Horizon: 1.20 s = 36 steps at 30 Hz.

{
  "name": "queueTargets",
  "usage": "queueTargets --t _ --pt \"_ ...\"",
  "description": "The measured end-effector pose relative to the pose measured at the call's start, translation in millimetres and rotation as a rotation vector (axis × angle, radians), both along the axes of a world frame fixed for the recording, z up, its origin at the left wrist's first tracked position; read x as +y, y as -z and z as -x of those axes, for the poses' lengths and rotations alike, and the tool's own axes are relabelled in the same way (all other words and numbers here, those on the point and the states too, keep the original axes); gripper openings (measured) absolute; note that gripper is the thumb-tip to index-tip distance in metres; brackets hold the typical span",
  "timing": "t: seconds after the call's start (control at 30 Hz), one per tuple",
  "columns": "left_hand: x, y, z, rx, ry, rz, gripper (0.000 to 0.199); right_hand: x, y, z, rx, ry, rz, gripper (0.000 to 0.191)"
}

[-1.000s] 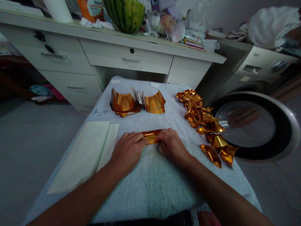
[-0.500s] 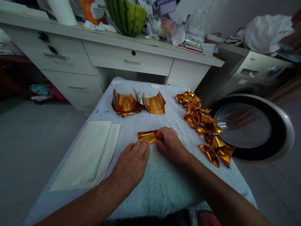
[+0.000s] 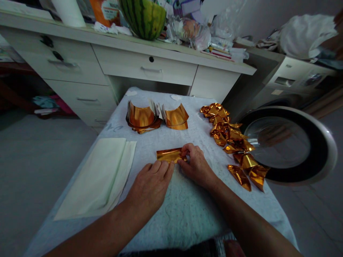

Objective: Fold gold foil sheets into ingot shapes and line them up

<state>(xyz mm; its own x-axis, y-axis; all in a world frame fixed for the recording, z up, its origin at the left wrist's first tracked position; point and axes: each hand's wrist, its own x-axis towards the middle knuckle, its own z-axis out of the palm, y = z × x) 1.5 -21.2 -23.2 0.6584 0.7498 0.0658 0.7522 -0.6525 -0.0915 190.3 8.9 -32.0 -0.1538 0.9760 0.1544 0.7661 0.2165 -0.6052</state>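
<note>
A flattened strip of shiny gold foil (image 3: 169, 154) lies on the cloth-covered table in front of me. My left hand (image 3: 153, 182) presses its near edge with the fingers held together. At the strip's right end, my right hand (image 3: 196, 165) grips the foil between thumb and fingers. Beyond the strip stand two stacks of curved gold sheets, a left stack (image 3: 142, 117) and a right stack (image 3: 177, 117). Several folded gold foil pieces (image 3: 227, 132) form a row along the table's right side.
Folded pale paper sheets (image 3: 93, 175) lie on the table's left part. Behind the table is a white desk (image 3: 150, 67) with a cut watermelon (image 3: 144, 18) and clutter on it. A washing machine's open round door (image 3: 281, 142) is at the right edge.
My right fingers have shifted slightly and spread a little at the foil's right end, showing more of the strip. My left fingertips have moved slightly right along its near edge.
</note>
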Motion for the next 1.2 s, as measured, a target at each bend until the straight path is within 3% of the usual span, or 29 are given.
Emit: queueTargets --t 0.3,0.57,0.87,1.2 --pt "1 2.4 -2 0.016 -0.001 -0.017 0.050 -3 -1.1 11 -0.183 0.042 -0.042 0.020" --pt "-3 8.6 -1 0.034 -0.001 -0.060 0.051 -4 -6.6 21 -0.366 0.046 -0.047 0.029" --pt "-3 7.3 2 0.041 0.043 -0.075 0.050 -5 -6.9 22 -0.360 0.071 -0.031 0.034" --pt "-4 10.1 16 0.065 -0.004 -0.098 0.054 -3 -8.8 10 -0.322 0.091 0.015 0.043"
